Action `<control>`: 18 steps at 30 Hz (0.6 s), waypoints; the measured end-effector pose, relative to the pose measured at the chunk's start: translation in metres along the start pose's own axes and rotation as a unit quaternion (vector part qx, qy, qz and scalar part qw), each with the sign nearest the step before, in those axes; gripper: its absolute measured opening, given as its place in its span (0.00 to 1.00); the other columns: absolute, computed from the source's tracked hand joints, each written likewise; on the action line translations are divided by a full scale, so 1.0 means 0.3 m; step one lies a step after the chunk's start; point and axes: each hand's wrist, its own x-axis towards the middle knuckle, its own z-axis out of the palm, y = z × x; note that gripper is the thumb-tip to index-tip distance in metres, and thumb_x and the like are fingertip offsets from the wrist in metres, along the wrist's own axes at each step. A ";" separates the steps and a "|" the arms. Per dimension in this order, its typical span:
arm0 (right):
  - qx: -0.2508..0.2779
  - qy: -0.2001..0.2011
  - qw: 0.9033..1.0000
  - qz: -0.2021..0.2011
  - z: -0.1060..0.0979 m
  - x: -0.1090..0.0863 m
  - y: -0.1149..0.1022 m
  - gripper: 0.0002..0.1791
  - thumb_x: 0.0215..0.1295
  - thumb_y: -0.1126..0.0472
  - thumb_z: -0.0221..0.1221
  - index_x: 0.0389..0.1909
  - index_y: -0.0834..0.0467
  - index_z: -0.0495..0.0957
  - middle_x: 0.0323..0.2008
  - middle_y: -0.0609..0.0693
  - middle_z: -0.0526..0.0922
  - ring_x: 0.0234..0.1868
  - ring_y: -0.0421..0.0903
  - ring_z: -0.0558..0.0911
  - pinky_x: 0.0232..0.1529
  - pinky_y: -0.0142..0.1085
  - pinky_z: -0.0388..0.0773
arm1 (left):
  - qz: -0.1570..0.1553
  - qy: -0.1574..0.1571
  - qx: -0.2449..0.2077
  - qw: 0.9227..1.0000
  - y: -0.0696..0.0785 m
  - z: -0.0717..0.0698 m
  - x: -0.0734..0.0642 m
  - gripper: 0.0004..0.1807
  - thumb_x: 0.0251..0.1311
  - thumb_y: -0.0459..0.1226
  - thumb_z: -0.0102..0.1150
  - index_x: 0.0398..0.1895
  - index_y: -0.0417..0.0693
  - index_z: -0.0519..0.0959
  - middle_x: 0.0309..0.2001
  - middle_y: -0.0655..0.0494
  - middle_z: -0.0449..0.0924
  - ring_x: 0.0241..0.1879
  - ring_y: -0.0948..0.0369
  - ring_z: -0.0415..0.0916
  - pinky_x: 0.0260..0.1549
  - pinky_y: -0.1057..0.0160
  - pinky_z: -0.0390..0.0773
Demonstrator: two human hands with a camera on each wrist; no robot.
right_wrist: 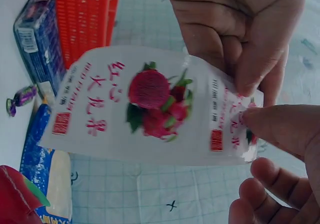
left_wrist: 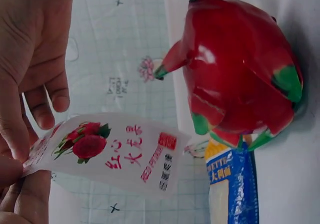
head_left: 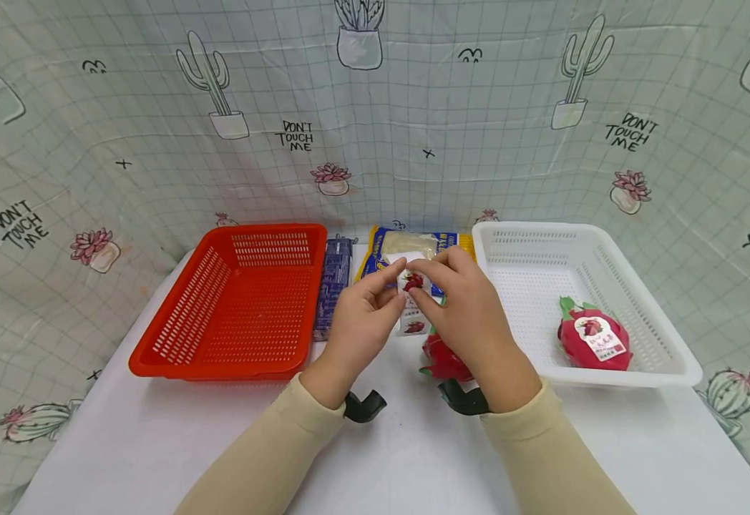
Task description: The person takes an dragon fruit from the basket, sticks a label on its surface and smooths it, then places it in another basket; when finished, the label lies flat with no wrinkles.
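Note:
A white strip of dragon fruit stickers (right_wrist: 110,109), printed with red fruit and lettering, hangs between both hands above the table. My left hand (head_left: 363,318) pinches its edge between thumb and fingers, as the left wrist view shows close up. From the other side my right hand (head_left: 471,315) holds the same edge, its thumb (right_wrist: 285,126) pressed on the printed face. Beneath the right hand a red dragon fruit (left_wrist: 240,59) with green-tipped scales rests on the table, partly hidden in the head view. Another dragon fruit (head_left: 612,340), bearing a white sticker, lies in the white basket (head_left: 661,315).
A red basket (head_left: 220,368) stands on the left. Beside it lies a dark purple box (head_left: 335,286). Behind the hands is a blue and yellow pasta packet (head_left: 375,250). In the right wrist view a small purple wrapped candy (right_wrist: 22,99) shows near the box.

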 end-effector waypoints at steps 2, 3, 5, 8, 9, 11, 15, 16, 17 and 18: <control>-0.004 -0.007 1.000 0.006 -0.005 -0.001 0.000 0.20 0.63 0.63 0.75 0.57 0.56 0.88 0.45 0.54 0.81 0.43 0.51 0.80 0.42 0.44 0.83 | 0.010 -0.012 0.017 1.000 0.000 0.002 -0.002 0.28 0.72 0.28 0.60 0.73 0.51 0.78 0.64 0.49 0.85 0.42 0.60 0.84 0.37 0.73 0.84; -0.005 -0.009 1.000 0.008 -0.007 -0.001 0.000 0.21 0.63 0.64 0.75 0.57 0.57 0.88 0.46 0.54 0.81 0.44 0.51 0.81 0.43 0.44 0.83 | 0.014 -0.017 0.025 0.999 0.001 0.004 -0.003 0.28 0.72 0.28 0.60 0.74 0.51 0.77 0.70 0.52 0.81 0.50 0.58 0.87 0.46 0.70 0.87; -0.008 -0.013 1.000 0.011 -0.009 -0.003 0.001 0.21 0.63 0.64 0.75 0.57 0.58 0.88 0.46 0.54 0.81 0.44 0.51 0.81 0.44 0.44 0.83 | 0.018 -0.025 0.037 0.999 0.001 0.006 -0.007 0.29 0.72 0.28 0.60 0.75 0.50 0.76 0.74 0.52 0.77 0.62 0.55 0.85 0.57 0.63 0.86; -0.009 -0.012 1.000 0.006 -0.011 -0.004 0.003 0.20 0.62 0.64 0.75 0.56 0.58 0.88 0.44 0.53 0.81 0.43 0.50 0.81 0.42 0.44 0.83 | 0.015 -0.027 0.043 0.999 0.002 0.008 -0.007 0.29 0.72 0.28 0.60 0.75 0.49 0.76 0.73 0.52 0.77 0.61 0.54 0.85 0.57 0.64 0.86; -0.008 -0.009 1.000 0.003 -0.011 -0.004 0.006 0.19 0.62 0.65 0.75 0.55 0.57 0.88 0.44 0.53 0.81 0.43 0.50 0.81 0.42 0.44 0.83 | 0.014 -0.026 0.043 0.999 0.003 0.007 -0.007 0.29 0.72 0.28 0.60 0.74 0.49 0.76 0.72 0.52 0.79 0.58 0.55 0.85 0.53 0.67 0.87; -0.004 -0.005 1.000 -0.004 -0.010 -0.002 0.009 0.17 0.62 0.65 0.75 0.52 0.56 0.88 0.43 0.53 0.80 0.43 0.50 0.82 0.41 0.44 0.83 | 0.008 -0.023 0.043 0.999 0.004 0.007 -0.003 0.29 0.71 0.28 0.61 0.74 0.50 0.77 0.71 0.52 0.80 0.51 0.56 0.85 0.42 0.72 0.85; -0.001 0.002 1.000 -0.019 -0.008 0.001 0.010 0.09 0.63 0.66 0.74 0.43 0.55 0.88 0.41 0.52 0.80 0.41 0.50 0.82 0.40 0.43 0.83 | -0.011 -0.026 0.034 0.999 0.003 0.005 0.005 0.29 0.70 0.29 0.63 0.74 0.52 0.77 0.70 0.53 0.81 0.47 0.56 0.84 0.34 0.74 0.80; 0.000 0.001 1.000 -0.022 -0.009 0.003 0.009 0.08 0.63 0.66 0.74 0.41 0.54 0.87 0.40 0.52 0.80 0.41 0.50 0.81 0.39 0.43 0.83 | -0.014 -0.027 0.034 0.999 0.002 0.004 0.006 0.30 0.70 0.29 0.63 0.75 0.52 0.76 0.71 0.53 0.80 0.48 0.57 0.85 0.35 0.74 0.81; 0.001 0.001 1.000 -0.023 -0.009 0.004 0.009 0.07 0.64 0.67 0.73 0.39 0.54 0.87 0.40 0.52 0.80 0.41 0.50 0.81 0.39 0.43 0.83 | -0.017 -0.029 0.034 0.999 0.002 0.004 0.007 0.30 0.70 0.29 0.63 0.75 0.52 0.76 0.71 0.53 0.80 0.49 0.57 0.86 0.36 0.74 0.82; 0.003 0.000 1.000 -0.025 -0.011 0.005 0.009 0.06 0.64 0.67 0.73 0.38 0.54 0.87 0.40 0.52 0.80 0.41 0.50 0.81 0.40 0.43 0.83 | -0.019 -0.030 0.035 0.999 0.001 0.003 0.007 0.30 0.70 0.29 0.63 0.75 0.52 0.76 0.71 0.53 0.79 0.49 0.58 0.86 0.36 0.74 0.82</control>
